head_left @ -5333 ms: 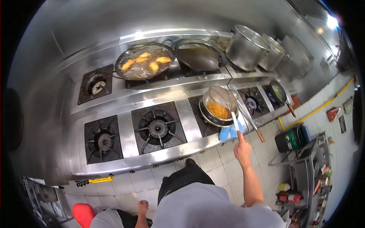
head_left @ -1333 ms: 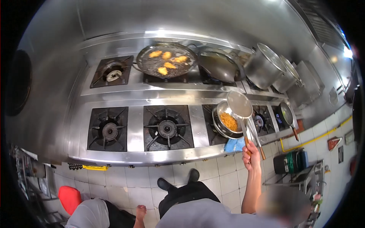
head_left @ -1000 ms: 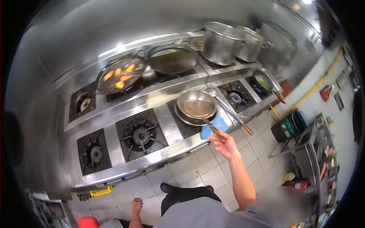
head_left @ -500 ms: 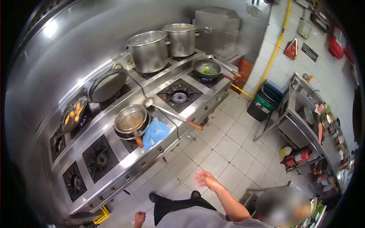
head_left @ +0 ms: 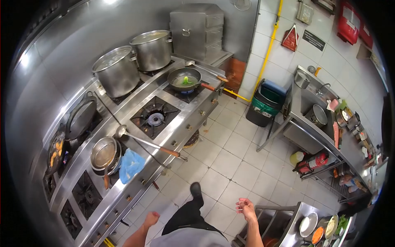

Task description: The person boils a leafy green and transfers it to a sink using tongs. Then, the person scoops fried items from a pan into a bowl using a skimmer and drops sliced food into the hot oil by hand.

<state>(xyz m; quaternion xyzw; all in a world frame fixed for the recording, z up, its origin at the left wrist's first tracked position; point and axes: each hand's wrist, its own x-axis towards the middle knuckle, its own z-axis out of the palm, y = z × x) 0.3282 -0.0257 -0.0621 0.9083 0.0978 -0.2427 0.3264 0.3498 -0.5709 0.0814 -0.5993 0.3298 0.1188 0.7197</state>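
My left hand (head_left: 152, 219) hangs low over the floor on the left, fingers curled in, with nothing visible in it. My right hand (head_left: 246, 208) is held out beside the corner of the prep counter, its fingers loosely bent and apart, holding nothing. Neither hand touches anything. On the stove (head_left: 123, 173), nearest the left hand, are a stack of pans (head_left: 103, 153) with a wooden handle and a crumpled blue cloth (head_left: 131, 164). A long-handled ladle (head_left: 150, 143) lies across the stove top. Farther along, a frying pan (head_left: 183, 84) holds something green in liquid over a lit burner.
Two large stockpots (head_left: 117, 74) stand at the back of the stove. A wok (head_left: 53, 158) with browned food is at far left. A bin (head_left: 263, 105), a sink table (head_left: 294, 103) and a fire extinguisher (head_left: 311, 164) line the right. Food bowls (head_left: 308, 224) sit on the near-right counter.
My view has turned and moved right, toward the frying pan end, so the stove has shifted left. One foot has stepped forward. The bowls on the near-right counter have come into clear view.
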